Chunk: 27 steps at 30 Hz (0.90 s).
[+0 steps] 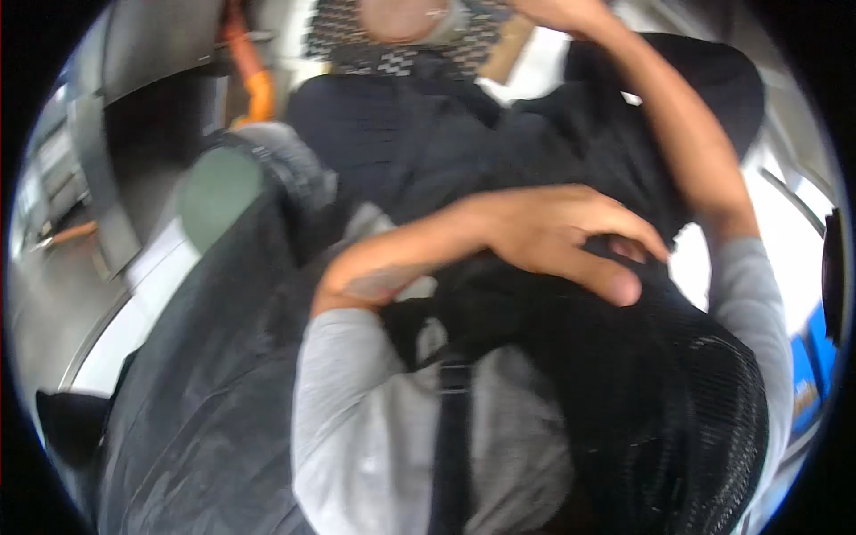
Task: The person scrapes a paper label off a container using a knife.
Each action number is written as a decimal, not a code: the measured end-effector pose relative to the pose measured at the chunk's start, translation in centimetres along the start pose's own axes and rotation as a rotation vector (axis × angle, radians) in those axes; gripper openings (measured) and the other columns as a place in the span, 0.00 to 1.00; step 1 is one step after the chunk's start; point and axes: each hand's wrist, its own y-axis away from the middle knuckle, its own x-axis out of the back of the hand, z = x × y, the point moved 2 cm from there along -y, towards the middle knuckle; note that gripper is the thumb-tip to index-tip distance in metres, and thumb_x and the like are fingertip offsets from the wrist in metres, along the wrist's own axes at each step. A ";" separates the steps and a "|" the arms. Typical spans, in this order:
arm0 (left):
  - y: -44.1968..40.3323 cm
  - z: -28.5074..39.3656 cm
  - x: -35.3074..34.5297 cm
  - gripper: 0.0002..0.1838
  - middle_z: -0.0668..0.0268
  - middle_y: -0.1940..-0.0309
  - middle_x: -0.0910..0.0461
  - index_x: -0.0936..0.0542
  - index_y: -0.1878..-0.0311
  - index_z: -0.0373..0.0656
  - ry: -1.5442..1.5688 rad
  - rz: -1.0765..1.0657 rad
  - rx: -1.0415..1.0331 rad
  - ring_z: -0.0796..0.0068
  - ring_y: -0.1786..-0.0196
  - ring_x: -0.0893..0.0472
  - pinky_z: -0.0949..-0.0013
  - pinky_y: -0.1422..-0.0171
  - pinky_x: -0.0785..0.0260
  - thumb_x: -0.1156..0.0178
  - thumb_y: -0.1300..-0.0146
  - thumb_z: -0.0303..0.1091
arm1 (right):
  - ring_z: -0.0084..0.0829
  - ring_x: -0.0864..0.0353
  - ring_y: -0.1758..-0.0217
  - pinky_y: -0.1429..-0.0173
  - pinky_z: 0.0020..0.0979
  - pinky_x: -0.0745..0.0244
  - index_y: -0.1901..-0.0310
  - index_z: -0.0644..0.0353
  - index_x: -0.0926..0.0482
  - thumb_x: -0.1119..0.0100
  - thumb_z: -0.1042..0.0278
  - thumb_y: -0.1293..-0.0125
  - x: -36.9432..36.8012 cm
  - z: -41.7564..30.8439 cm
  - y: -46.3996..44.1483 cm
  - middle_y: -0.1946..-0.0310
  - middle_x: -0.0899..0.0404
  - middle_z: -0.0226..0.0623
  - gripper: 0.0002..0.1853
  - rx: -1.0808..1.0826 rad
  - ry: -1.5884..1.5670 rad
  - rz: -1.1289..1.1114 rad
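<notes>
My left hand [571,234] reaches across my front above black cloth [535,312], back of the hand up. Its thumb stands apart from the loosely bent fingers, and I see nothing held in it. Whether it touches the cloth I cannot tell. My right hand [563,12] is stretched far forward to the top edge, where its fingers are cut off and blurred. Close by it are a tan block-like piece [510,49] and a round brown-topped object [404,18] with a pale rim, on a black-and-white patterned mat [334,27].
An orange hose-like piece [254,85] hangs at the upper left beside dark metal panels [165,45]. A rounded grey-green object [218,198] lies at the end of long dark fabric [205,374]. Black mesh [713,383] bunches at the lower right. Something blue [818,348] stands at the right edge.
</notes>
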 end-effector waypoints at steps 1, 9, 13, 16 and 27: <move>-0.1 -0.4 -0.8 0.44 0.53 0.52 0.19 0.24 0.37 0.33 0.072 0.040 -0.046 0.61 0.48 0.19 0.62 0.42 0.29 0.39 0.39 0.68 | 0.49 0.15 0.54 0.44 0.43 0.22 0.51 0.63 0.16 0.47 0.63 0.34 0.3 -0.5 0.2 0.58 0.15 0.55 0.17 -0.021 -0.027 0.007; -1.6 1.9 -2.4 0.32 0.53 0.47 0.18 0.22 0.44 0.26 0.580 0.077 -0.116 0.67 0.42 0.19 0.68 0.38 0.29 0.39 0.31 0.53 | 0.52 0.16 0.51 0.44 0.45 0.23 0.49 0.61 0.16 0.51 0.66 0.35 0.4 -1.0 -0.2 0.56 0.16 0.56 0.18 -0.120 0.005 0.032; -3.2 2.7 -3.0 0.25 0.55 0.52 0.15 0.21 0.45 0.28 1.067 0.025 -0.019 0.71 0.50 0.16 0.71 0.42 0.26 0.25 0.41 0.33 | 0.52 0.16 0.48 0.41 0.44 0.24 0.47 0.61 0.17 0.53 0.64 0.33 0.3 -1.5 -0.1 0.54 0.16 0.54 0.19 -0.146 -0.029 0.006; -4.7 3.5 -4.0 0.23 0.55 0.55 0.14 0.19 0.49 0.28 1.104 0.047 -0.051 0.73 0.54 0.14 0.73 0.48 0.23 0.24 0.44 0.30 | 0.49 0.16 0.47 0.40 0.43 0.24 0.47 0.62 0.18 0.53 0.64 0.32 0.1 -1.3 -0.1 0.53 0.16 0.52 0.19 -0.205 -0.057 -0.007; -6.7 5.0 -4.2 0.23 0.53 0.59 0.13 0.18 0.54 0.28 1.055 0.027 -0.141 0.71 0.60 0.12 0.74 0.53 0.19 0.22 0.46 0.35 | 0.52 0.17 0.50 0.43 0.44 0.24 0.50 0.60 0.16 0.51 0.63 0.32 0.6 -1.2 0.2 0.56 0.15 0.53 0.17 -0.206 -0.071 0.004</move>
